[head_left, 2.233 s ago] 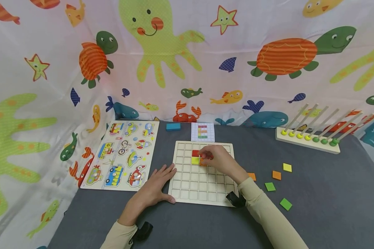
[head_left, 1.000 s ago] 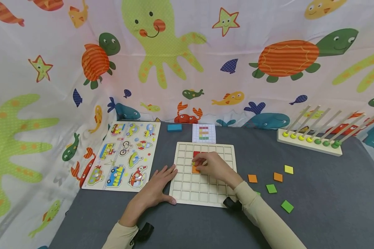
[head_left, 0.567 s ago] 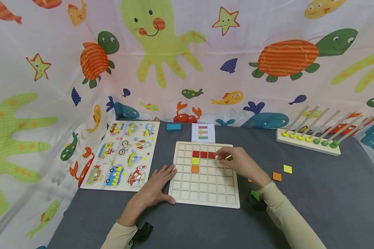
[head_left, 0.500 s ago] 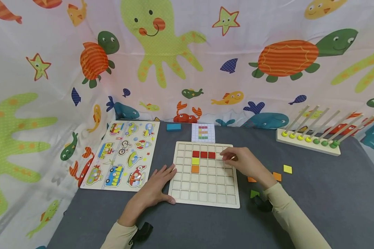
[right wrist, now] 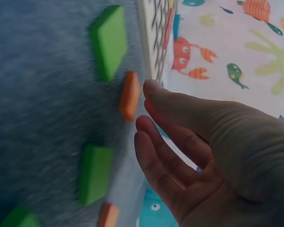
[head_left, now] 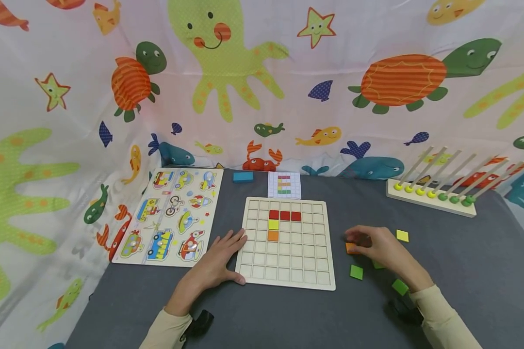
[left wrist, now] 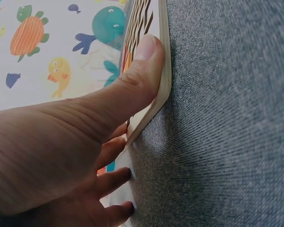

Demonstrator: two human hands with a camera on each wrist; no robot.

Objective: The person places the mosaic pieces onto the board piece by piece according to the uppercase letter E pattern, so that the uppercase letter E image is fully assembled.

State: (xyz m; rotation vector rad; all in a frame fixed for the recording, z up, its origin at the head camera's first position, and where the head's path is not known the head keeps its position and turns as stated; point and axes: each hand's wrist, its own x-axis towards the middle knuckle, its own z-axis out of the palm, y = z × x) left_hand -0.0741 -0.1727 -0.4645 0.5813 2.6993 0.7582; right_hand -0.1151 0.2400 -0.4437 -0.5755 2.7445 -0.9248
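A pale wooden grid board [head_left: 290, 276] lies mid-table. Set in its cells are three red tiles [head_left: 285, 215] in a row, a yellow tile [head_left: 273, 224] and, below that, an orange tile [head_left: 272, 235]. My left hand [head_left: 216, 259] rests at the board's left side with fingers spread, the thumb [left wrist: 146, 56] on the near corner. To the board's right, my right hand [head_left: 382, 247] hovers by a loose orange tile [head_left: 351, 248]. In the right wrist view that orange tile [right wrist: 129, 97] stands just off the thumb and fingertips, which hold nothing.
Green tiles [head_left: 356, 272] and a yellow tile [head_left: 402, 235] lie around the right hand. A pattern card [head_left: 294, 186] and blue block [head_left: 243, 177] stand behind the board. At left is a vehicle puzzle [head_left: 179, 242]; at back right, a peg rack with beads [head_left: 428, 198].
The orange tile came to lie under the yellow one as the right hand let go. That hand then moved right, off the board, to the loose tiles. The left hand stayed put.
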